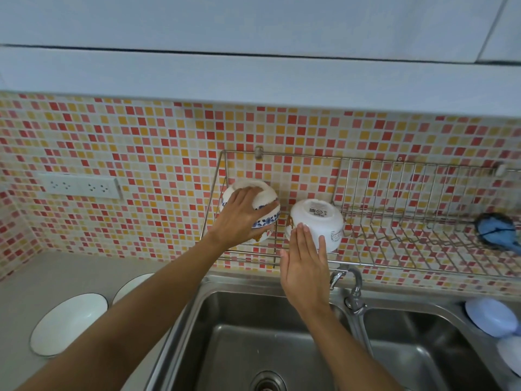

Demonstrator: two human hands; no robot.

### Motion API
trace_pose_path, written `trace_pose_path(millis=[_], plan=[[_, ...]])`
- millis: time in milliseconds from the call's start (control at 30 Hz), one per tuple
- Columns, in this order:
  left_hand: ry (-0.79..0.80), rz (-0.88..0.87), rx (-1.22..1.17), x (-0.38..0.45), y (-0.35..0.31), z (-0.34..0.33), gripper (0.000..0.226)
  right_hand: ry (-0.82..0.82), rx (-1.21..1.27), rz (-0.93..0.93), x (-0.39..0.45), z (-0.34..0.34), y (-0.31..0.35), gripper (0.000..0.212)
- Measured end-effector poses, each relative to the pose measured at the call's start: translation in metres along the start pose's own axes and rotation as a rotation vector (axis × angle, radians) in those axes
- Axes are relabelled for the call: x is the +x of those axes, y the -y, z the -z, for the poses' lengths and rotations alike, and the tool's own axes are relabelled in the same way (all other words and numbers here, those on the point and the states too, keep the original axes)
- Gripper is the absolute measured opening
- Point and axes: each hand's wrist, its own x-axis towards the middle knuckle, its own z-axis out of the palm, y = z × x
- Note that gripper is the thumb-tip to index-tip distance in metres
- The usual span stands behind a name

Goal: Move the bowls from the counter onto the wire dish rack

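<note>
A double steel sink (pixel 270 328) fills the foreground below the mosaic-tiled wall, where the wire dish rack (pixel 394 221) hangs. On the grey surface (pixel 56 277) at left sit two shallow white bowls (pixel 70 323), one partly hidden by the left forearm. On the rack's left end, the left hand (pixel 239 218) grips an upturned blue-patterned bowl (pixel 265 198). Just beside it rests an upturned white bowl (pixel 318 218), the right hand (pixel 304 263) lying flat and spread against its side.
</note>
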Motion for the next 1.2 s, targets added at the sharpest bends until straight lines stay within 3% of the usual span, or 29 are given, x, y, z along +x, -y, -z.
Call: trace_pose_path(millis=[433, 1033, 1100, 1200], plan=[[0.155, 0.027, -0.105, -0.005, -0.001, -0.009, 0.073, -0.016, -0.033, -0.011, -0.001, 0.0, 0.001, 0.057], [0.283, 0.127, -0.286, -0.009, 0.0, -0.008, 0.063, 0.072, 0.0, -0.055, -0.002, 0.009, 0.004, 0.061], [0.257, 0.173, -0.348, -0.012, 0.0, -0.004, 0.06, 0.072, 0.028, -0.057, -0.003, 0.01, 0.005, 0.058], [0.026, 0.258, -0.372, -0.024, -0.003, 0.003, 0.044, 0.058, 0.083, -0.07, -0.001, 0.013, 0.004, 0.057]])
